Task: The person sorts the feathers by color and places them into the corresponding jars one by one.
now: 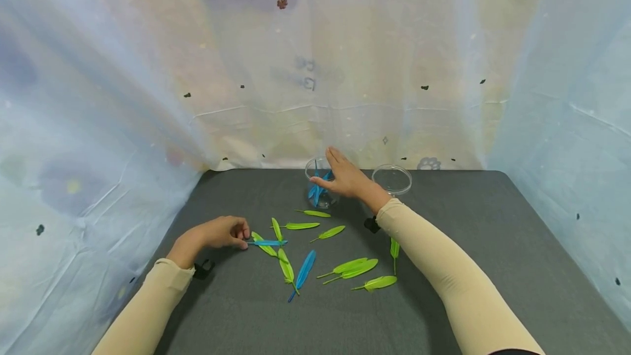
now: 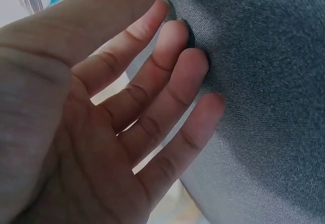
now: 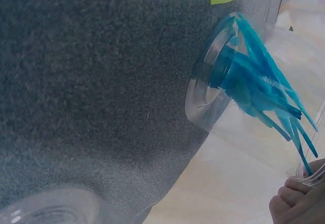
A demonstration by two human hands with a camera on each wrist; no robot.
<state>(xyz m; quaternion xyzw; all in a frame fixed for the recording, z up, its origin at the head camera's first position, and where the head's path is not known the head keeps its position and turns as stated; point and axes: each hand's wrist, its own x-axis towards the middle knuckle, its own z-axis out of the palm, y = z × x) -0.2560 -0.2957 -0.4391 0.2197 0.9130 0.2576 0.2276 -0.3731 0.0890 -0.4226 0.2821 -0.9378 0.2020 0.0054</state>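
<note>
In the head view my left hand (image 1: 224, 232) is at the left of the table, its thumb and index finger pinching the quill end of a blue feather (image 1: 270, 243) that lies across green feathers. The other fingers of that hand (image 2: 147, 97) are loosely bent near the cloth. At the back, my right hand (image 1: 350, 177) holds a clear jar (image 1: 325, 199) near its rim, thumb in front and fingers behind. Several blue feathers (image 3: 259, 84) stand inside the jar. Another blue feather (image 1: 305, 270) lies nearer the front, beside a green feather (image 1: 286, 267).
A clear round lid (image 1: 391, 179) lies right of the jar, partly behind the right wrist. Several green feathers (image 1: 359, 268) are scattered over the middle of the dark grey table (image 1: 473, 245). Patterned curtains (image 1: 355, 70) hang behind and at both sides.
</note>
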